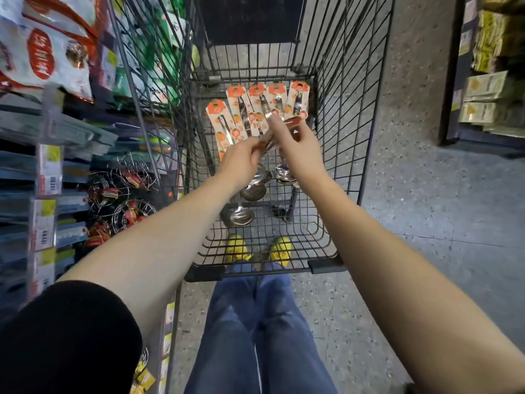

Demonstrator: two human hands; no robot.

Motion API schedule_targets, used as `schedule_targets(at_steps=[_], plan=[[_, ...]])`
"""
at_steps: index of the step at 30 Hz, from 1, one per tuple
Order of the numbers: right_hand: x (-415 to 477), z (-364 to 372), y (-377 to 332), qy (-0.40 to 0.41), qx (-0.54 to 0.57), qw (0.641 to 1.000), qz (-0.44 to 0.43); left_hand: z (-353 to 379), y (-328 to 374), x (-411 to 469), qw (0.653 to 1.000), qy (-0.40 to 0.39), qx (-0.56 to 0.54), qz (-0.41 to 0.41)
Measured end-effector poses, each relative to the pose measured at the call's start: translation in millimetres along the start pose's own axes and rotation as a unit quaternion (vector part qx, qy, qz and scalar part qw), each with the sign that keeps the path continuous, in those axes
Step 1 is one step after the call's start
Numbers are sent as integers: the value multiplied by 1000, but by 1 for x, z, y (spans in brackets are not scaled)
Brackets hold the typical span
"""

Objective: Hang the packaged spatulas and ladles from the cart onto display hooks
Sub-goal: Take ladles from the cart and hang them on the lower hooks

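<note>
fingers (pixel 255 149) of left hand (pixel 241 163) curled, pinching the near end of a packaged utensil (pixel 293 120); right hand (pixel 301 149) pinching the far end by its orange card, forefinger stretched out. held in the air above the cart (pixel 326 264), too blurred to tell ladle from spatula. below, packaged ladles (pixel 252 191) lying on the wire floor, header cards (pixel 241 106) fanned toward the far end. left of the cart, shelves hung with wire racks (pixel 122 191).
</note>
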State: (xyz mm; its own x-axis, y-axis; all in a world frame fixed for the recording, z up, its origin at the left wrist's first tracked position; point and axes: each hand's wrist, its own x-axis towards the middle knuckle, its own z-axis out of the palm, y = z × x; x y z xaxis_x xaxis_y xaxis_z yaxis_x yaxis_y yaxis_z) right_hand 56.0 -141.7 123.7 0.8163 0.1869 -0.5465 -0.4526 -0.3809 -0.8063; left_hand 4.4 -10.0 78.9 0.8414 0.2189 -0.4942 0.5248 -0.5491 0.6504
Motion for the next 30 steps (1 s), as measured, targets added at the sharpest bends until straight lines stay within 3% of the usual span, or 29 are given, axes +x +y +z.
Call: schedule_targets(at_steps=[4, 9, 12, 18, 21, 25, 30], plan=[[9, -2, 20, -9, 5, 1000, 24, -9, 1, 12, 998, 11, -61, -12], [7, 7, 50, -88, -123, 987, 56, -22, 2, 18, 996, 7, -84, -3], [4, 20, 66, -128, -142, 979, 69, -20, -2, 16, 995, -12, -99, -17], [1, 35, 87, -123, -42, 983, 130, -7, -26, 0, 978, -26, -185, -93], [6, 36, 92, -125, 53, 978, 159, 4, -41, -12, 959, -100, -202, -172], [19, 39, 94, -147, 69, 972, 171, 17, -61, -30, 956, -193, -137, -175], [29, 47, 99, -174, 46, 970, 166, 28, -80, -23, 966, -131, -141, -170]])
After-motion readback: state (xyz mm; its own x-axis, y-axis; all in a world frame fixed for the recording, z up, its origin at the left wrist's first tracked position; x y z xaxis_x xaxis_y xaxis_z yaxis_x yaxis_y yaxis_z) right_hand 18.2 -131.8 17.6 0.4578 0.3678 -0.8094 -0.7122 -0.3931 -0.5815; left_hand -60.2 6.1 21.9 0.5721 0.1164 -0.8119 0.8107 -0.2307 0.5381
